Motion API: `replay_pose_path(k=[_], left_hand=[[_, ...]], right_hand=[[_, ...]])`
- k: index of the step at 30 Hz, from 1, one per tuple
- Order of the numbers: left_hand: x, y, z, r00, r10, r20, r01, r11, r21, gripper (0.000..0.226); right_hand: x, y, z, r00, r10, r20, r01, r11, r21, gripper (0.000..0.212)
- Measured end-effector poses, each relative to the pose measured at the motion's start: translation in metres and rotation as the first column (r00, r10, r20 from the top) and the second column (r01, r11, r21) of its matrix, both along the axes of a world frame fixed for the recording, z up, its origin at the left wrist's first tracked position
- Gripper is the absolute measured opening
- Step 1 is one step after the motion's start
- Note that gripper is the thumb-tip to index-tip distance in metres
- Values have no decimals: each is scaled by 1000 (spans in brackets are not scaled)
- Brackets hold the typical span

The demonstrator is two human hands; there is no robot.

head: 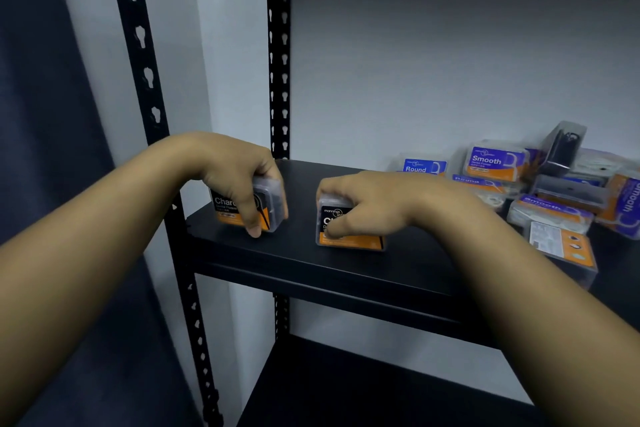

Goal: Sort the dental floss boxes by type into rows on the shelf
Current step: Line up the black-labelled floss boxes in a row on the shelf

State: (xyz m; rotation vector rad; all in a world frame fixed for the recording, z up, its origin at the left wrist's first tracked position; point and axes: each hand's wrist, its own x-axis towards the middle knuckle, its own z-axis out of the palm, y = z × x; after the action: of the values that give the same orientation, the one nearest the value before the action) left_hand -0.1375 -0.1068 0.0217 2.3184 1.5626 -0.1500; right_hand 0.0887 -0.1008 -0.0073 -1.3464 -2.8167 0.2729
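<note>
My left hand and right hand each grip an upright charcoal floss box, and I judge the one at nine o'clock could tip off the shelf's front edge.

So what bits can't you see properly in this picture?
Head view only:
- Black-and-orange charcoal floss box in the left hand: fingers cover part of the label.
- The matching box under the right hand: name mostly covered.
- Jumbled pile of purple and blue floss boxes: cut off by the right edge, small print blurred.
</note>
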Motion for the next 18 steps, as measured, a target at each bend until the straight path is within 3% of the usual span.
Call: replay_pose_path(k=[18], left_hand=[[-9,5,10,983,111,-146,-91,987,136,46]], right_hand=[[-33,11,1,997,72,-13,-71,996,50,32]])
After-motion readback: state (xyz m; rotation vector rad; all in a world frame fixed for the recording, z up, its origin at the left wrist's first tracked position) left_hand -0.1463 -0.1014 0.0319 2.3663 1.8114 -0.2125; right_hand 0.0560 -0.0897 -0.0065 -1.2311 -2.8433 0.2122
